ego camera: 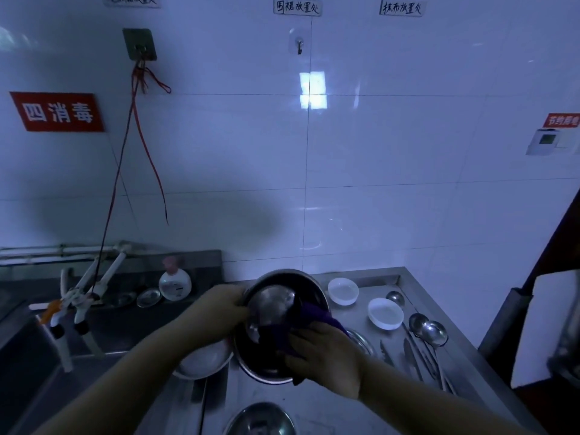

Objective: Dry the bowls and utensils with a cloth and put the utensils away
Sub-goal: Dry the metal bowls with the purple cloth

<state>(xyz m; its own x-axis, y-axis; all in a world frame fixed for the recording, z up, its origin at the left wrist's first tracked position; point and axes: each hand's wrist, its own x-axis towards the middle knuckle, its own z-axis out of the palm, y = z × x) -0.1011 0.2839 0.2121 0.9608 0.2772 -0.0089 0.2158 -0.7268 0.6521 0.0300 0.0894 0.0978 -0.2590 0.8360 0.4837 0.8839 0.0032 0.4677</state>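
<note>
A steel bowl [270,306] is held tilted above the counter, its inside facing me. My left hand [222,304] grips its left rim. My right hand [326,356] presses a dark purple cloth [310,318] into the bowl's lower right side. Another steel bowl [260,419] sits at the near edge, and a pale bowl [204,361] lies under my left forearm. Two white bowls [343,290] [385,313] rest on the counter to the right. Ladles [434,332] and other long utensils [414,359] lie in a row beside them.
The steel counter [464,356] ends at a raised back lip against the tiled wall. A sink with a tap [78,296] lies to the left, with a soap bottle [174,282] and a small dish [149,297] behind it. A white board [546,328] leans at the right.
</note>
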